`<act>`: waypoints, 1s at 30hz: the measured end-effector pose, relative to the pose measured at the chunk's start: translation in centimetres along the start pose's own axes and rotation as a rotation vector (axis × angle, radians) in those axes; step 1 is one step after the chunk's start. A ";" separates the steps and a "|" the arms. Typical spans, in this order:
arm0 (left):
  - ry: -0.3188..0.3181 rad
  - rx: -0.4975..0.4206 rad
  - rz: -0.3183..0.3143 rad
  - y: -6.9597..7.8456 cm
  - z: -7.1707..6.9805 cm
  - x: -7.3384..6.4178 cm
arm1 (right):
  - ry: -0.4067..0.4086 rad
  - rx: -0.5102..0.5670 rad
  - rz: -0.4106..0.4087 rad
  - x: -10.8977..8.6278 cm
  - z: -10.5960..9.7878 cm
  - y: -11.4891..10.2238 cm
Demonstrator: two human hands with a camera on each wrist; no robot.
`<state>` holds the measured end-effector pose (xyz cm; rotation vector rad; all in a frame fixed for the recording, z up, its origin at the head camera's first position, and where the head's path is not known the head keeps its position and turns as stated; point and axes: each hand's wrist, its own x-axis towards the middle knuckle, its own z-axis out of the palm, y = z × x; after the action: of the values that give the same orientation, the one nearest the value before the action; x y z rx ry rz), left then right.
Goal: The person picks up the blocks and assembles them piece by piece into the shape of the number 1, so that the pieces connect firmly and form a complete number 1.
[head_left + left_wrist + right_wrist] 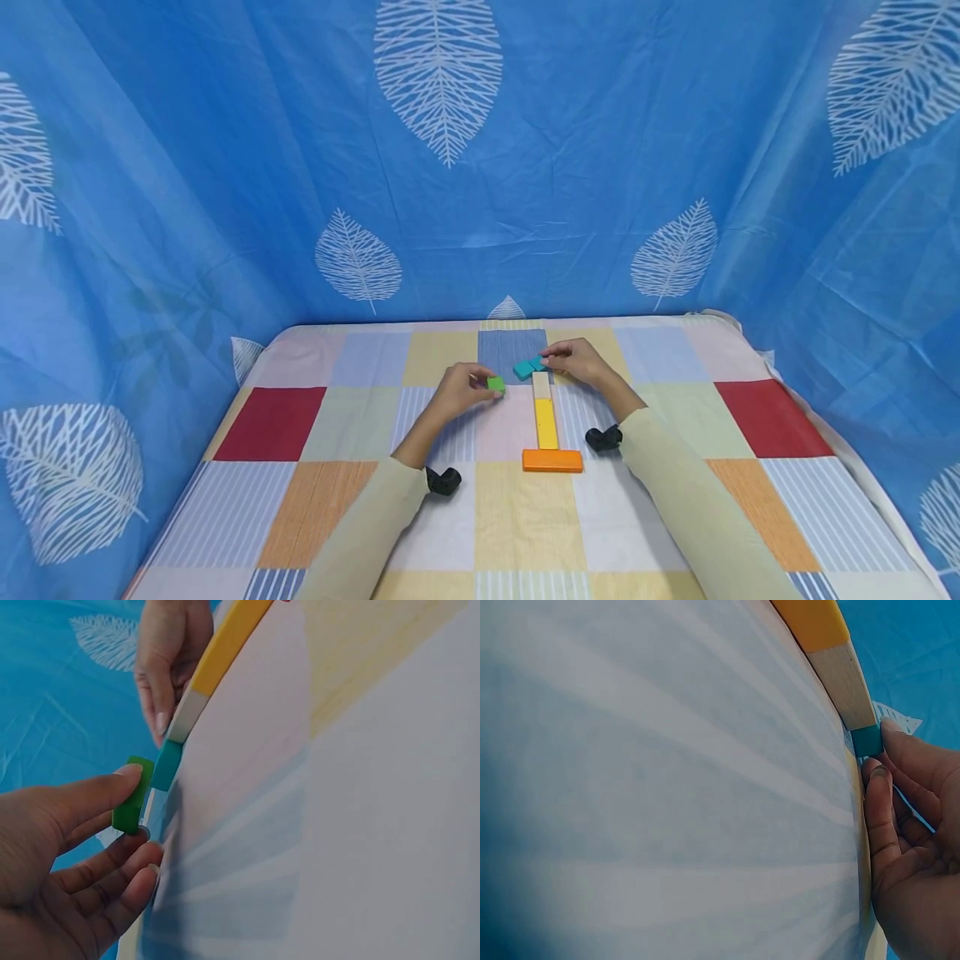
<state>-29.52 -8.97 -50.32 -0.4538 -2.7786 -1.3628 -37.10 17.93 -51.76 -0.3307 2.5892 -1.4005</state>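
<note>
My left hand [459,389] pinches a small green block [496,383] between thumb and fingers, just left of the other blocks; its other fingers are spread in the left wrist view. Across from it, my right hand [581,362] pinches the right one of two teal blocks [537,363] with thumb and fingertips. The left teal block [522,370] sits right against it, at a slant. Below them a pale wooden block [542,385] and a yellow block [547,425] lie end to end in a line. An orange block [552,461] lies crosswise at the near end.
The blocks lie on a patchwork cloth [337,425] spread over a flat surface. Blue curtains [525,208] with white leaf prints hang behind it and at both sides. Black wrist-worn devices [444,481] sit at both sleeve cuffs.
</note>
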 end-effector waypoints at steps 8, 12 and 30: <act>0.017 0.038 -0.044 -0.3 0.7 -0.1 | -0.002 -0.003 0.003 -0.1 0.2 0.0; 0.006 0.044 -0.046 -0.4 0.6 -0.3 | -0.004 -0.012 0.010 -0.3 0.0 -0.2; 0.048 0.033 -0.005 -0.3 0.6 -0.1 | 0.003 -0.016 0.008 -0.2 -0.1 -0.2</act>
<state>-29.39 -8.71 -50.90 -0.4082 -2.7608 -1.3084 -36.92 17.91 -51.54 -0.3199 2.6029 -1.3796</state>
